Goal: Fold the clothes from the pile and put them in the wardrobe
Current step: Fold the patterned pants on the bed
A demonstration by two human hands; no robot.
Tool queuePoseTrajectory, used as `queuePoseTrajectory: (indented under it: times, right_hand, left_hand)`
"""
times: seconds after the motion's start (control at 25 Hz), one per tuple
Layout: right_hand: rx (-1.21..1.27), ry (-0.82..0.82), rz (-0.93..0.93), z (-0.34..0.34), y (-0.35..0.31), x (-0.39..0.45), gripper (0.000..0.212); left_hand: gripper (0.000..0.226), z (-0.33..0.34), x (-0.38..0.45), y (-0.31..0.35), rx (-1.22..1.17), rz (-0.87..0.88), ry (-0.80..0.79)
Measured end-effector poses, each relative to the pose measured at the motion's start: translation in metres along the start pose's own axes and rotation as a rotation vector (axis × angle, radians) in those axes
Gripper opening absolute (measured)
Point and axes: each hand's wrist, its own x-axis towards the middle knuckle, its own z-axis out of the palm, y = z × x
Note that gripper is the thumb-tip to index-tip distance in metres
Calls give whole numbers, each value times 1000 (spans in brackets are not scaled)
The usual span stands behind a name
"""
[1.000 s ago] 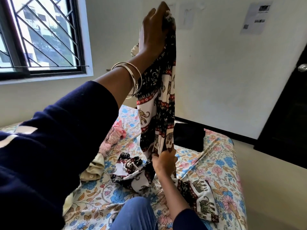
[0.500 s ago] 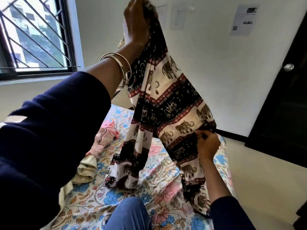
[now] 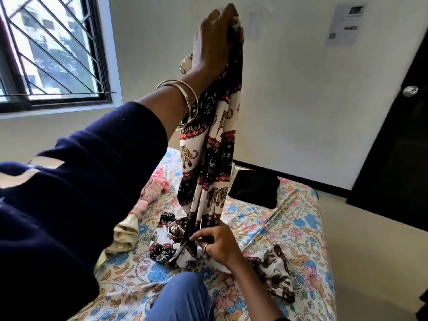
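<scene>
A long black, white and red elephant-print garment hangs straight down in front of me. My left hand is raised high and grips its top end. My right hand, low over the bed, pinches the cloth where it narrows near the mattress. The garment's lower ends lie crumpled on the floral bedsheet to either side of my right hand. A small pile of pink and cream clothes lies on the bed to the left, partly hidden by my left sleeve.
A folded black garment rests on the far part of the bed. A dark door with a round knob stands at the right. A barred window is at the upper left. My knee in blue trousers is at the bottom.
Half a second ago my right hand held the cloth spread out to the right; it has come back in and down, and the garment now hangs gathered and narrow.
</scene>
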Motion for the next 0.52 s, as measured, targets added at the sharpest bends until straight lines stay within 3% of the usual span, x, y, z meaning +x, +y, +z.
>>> queuePoseTrajectory:
  times: [0.12,0.2,0.32,0.44,0.52]
  right_hand:
    - [-49,180,24,15,-8,4,20]
    - [-92,400,50,26,-19,8,21]
    - [-232,667,245,29,-31,19,23]
    - [-263,594,480,24,-35,25,41]
    - [-244,537,522,22,-41,29,59]
  left_hand:
    - [32,3,-4,1,-13,-17,14]
    - [31,6,-7,1,-31,-21,3]
    - [31,8,-9,4,-30,-13,-13]
    - [29,7,-9,3,-38,-15,-13]
    - [29,8,-11,3,-48,-25,1]
